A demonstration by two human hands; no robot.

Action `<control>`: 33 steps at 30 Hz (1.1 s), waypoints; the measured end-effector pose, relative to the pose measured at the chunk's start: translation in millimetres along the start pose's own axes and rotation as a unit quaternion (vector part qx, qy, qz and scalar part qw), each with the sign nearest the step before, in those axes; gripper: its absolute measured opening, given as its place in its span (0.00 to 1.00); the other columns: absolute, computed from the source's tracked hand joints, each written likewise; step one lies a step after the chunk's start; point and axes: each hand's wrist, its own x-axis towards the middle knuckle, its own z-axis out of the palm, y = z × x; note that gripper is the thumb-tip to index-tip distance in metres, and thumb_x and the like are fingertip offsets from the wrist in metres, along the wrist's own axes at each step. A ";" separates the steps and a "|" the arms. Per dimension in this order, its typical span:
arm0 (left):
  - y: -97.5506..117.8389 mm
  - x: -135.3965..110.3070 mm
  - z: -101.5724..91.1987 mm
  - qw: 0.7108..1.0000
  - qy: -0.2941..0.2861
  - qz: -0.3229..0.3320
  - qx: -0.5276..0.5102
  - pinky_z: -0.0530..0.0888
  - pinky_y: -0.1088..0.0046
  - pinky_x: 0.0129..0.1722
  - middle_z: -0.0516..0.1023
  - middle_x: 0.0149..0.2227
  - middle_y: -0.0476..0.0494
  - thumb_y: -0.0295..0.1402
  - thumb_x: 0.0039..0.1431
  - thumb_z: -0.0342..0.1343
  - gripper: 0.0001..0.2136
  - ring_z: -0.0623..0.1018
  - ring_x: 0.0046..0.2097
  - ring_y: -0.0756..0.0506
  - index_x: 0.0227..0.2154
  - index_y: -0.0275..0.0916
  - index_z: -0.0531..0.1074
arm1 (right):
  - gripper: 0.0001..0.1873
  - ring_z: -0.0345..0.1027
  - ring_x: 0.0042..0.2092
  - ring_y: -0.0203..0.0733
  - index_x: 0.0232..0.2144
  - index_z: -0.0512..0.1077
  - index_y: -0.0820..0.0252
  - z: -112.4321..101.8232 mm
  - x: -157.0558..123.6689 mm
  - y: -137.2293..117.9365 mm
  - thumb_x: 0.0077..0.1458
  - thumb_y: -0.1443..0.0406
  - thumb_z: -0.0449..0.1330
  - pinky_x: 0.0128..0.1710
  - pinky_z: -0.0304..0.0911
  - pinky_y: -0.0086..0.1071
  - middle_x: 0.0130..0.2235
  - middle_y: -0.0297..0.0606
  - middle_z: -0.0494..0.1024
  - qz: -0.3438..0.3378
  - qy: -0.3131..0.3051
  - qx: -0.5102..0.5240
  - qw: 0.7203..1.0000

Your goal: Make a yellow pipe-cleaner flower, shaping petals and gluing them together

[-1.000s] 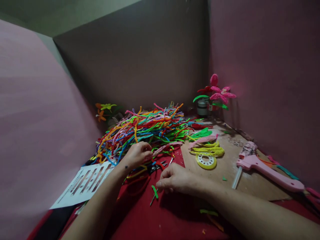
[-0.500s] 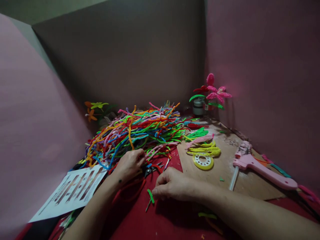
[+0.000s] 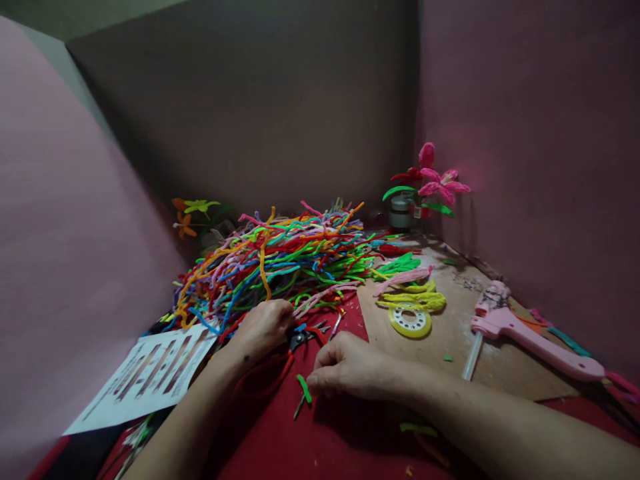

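Observation:
Between the thumb and fingers of my right hand [image 3: 350, 368] is a short piece of green pipe cleaner [image 3: 303, 389], with a thin dark stem slanting down from it. My left hand [image 3: 266, 327] is closed, its fingers curled at the front of a big heap of coloured pipe cleaners [image 3: 280, 257]. What it grips, if anything, is hidden. Pliers [image 3: 300, 339] with orange-red handles lie by its fingertips on the red cloth [image 3: 280, 440]. A small pointed tool [image 3: 337, 323] rests just beyond my right hand.
To the right, a wooden board [image 3: 450, 360] carries a pink glue gun [image 3: 540, 347], a yellow tape roll [image 3: 411, 321] and bundles of yellow pipe cleaners [image 3: 413, 300]. A printed sheet [image 3: 143, 380] lies left. Pink pipe-cleaner flowers [image 3: 443, 183] stand at the back.
The view has shifted slightly, so everything sits a little differently in the picture. Both hands keep nearly the same pose, and the green piece stays at my right fingertips.

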 end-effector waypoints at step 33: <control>2.2 -4.4 5.0 0.990 0.043 -0.008 0.131 0.57 0.75 0.24 0.73 0.31 0.45 0.36 0.55 0.45 0.11 0.73 0.31 0.48 0.25 0.40 0.71 | 0.08 0.54 0.15 0.26 0.22 0.69 0.64 -3.6 6.4 1.5 0.45 0.63 0.56 0.14 0.48 0.22 0.16 0.28 0.67 0.022 0.036 0.117 0.992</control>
